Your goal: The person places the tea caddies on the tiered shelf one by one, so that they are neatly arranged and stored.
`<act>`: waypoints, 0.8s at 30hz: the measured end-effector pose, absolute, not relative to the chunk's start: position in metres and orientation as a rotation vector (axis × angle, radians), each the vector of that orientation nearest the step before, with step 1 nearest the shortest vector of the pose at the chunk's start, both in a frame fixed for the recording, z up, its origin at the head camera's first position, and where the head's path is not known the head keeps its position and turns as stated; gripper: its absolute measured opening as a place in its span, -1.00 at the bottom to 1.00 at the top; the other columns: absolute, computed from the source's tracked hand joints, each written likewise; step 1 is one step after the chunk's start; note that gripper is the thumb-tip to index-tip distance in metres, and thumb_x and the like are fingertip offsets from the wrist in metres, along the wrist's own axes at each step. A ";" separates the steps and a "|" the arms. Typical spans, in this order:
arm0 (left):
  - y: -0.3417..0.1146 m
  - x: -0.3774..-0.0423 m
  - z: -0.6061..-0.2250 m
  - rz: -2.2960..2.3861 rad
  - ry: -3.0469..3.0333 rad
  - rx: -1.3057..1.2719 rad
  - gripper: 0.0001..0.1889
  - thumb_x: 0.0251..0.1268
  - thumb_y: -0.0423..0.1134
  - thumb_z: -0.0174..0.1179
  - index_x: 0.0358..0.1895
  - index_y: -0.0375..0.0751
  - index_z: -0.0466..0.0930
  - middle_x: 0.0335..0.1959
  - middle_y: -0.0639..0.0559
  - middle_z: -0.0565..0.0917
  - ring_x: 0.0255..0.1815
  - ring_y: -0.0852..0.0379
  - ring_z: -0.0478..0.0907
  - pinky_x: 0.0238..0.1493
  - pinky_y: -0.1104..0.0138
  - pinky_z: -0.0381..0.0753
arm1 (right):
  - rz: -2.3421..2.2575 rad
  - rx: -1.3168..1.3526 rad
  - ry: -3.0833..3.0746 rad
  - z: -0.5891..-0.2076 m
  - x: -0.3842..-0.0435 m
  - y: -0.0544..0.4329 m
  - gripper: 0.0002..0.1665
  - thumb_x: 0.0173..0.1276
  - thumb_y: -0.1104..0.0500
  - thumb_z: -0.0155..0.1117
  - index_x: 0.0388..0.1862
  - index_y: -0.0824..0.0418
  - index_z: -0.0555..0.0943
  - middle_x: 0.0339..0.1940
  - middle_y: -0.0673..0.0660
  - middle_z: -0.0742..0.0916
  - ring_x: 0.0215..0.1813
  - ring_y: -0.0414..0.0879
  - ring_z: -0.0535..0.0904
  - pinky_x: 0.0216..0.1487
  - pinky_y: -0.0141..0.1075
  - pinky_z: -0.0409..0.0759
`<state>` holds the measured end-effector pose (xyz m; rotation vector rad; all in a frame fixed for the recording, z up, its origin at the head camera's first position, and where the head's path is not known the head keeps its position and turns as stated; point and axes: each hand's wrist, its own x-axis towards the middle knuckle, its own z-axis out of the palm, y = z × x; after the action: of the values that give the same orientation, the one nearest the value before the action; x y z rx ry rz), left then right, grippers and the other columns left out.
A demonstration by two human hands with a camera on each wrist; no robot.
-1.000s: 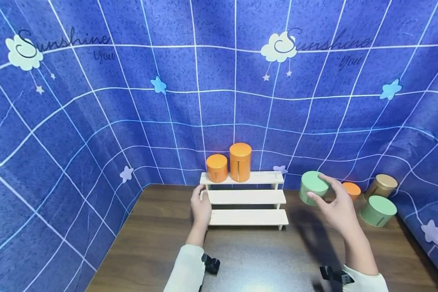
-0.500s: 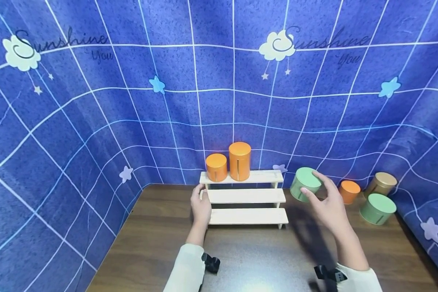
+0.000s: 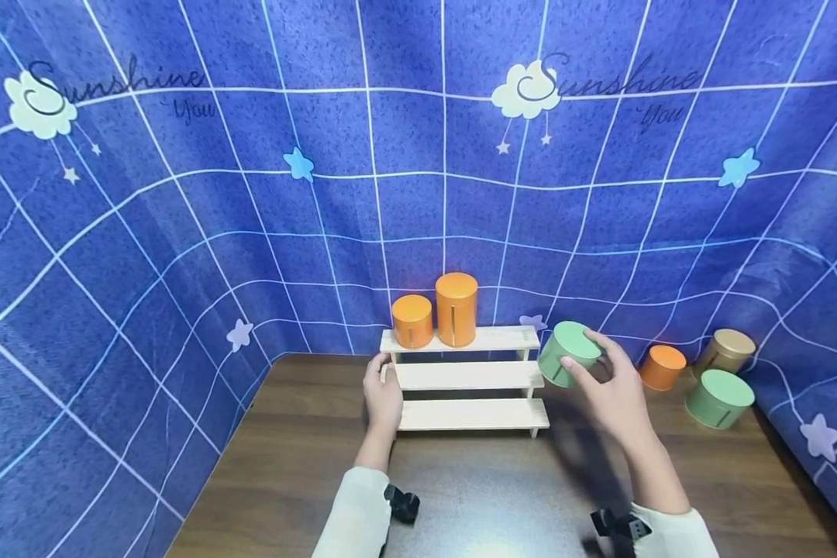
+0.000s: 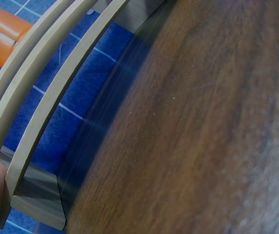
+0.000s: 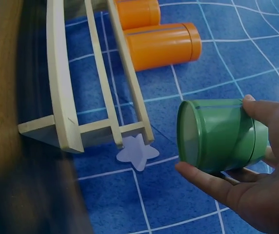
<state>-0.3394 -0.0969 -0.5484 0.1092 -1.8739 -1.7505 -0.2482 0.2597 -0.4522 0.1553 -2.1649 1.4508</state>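
My right hand [image 3: 610, 387] grips a round green tin [image 3: 569, 354] by its side, thumb in front and fingers behind. The tin hangs just right of a three-step wooden display rack [image 3: 470, 419]; in the right wrist view the green tin [image 5: 222, 134] shows its pale base, clear of the rack's end. At the rack's left end my left hand [image 3: 384, 395] holds the side of the frame, fingers curled at the upper steps. Two orange tins stand on the top step: a short one [image 3: 412, 322] at the left and a taller one [image 3: 456, 309] beside it.
On the wooden table [image 3: 293, 473] at the right stand a small orange tin [image 3: 663, 367], a gold tin [image 3: 725, 352] and another green tin [image 3: 720, 399]. A blue cloth [image 3: 251, 232] with white grid lines hangs behind and along both sides.
My right hand has carried the green tin leftward, closer to the rack, and the small orange tin behind it has come into fuller view. The left hand stays at the rack.
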 end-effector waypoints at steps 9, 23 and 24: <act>-0.097 -0.337 -0.549 -1.737 -1.867 0.118 -0.70 0.42 -0.51 0.06 0.14 -0.37 0.60 0.14 -0.22 0.61 0.28 -0.11 0.47 0.36 0.05 0.36 | 1.413 0.209 -2.202 -0.459 -0.249 0.248 -0.25 0.35 0.13 0.45 0.48 0.12 0.41 0.27 0.22 0.60 0.10 -0.28 0.59 -0.04 -0.54 0.59; -0.097 -0.337 -0.547 -1.754 -1.863 0.112 -0.70 0.42 -0.50 0.06 0.14 -0.37 0.60 0.13 -0.20 0.61 0.29 -0.09 0.46 0.36 0.06 0.37 | 1.418 0.332 -2.169 -0.470 -0.255 0.232 -0.19 0.30 0.28 0.46 0.50 0.22 0.36 0.27 0.34 0.60 0.15 0.17 0.63 0.06 -0.54 0.54; -0.097 -0.337 -0.547 -1.758 -1.863 0.113 -0.71 0.43 -0.50 0.06 0.14 -0.36 0.60 0.13 -0.20 0.61 0.29 -0.08 0.46 0.36 0.07 0.37 | 1.414 0.336 -2.174 -0.471 -0.255 0.231 -0.18 0.29 0.27 0.46 0.50 0.21 0.36 0.28 0.33 0.59 0.16 0.15 0.63 0.07 -0.51 0.56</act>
<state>-0.3370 -0.0966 -0.5467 0.1134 -1.8633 -1.7577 -0.2549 0.2313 -0.4710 0.3357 -2.1740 1.4136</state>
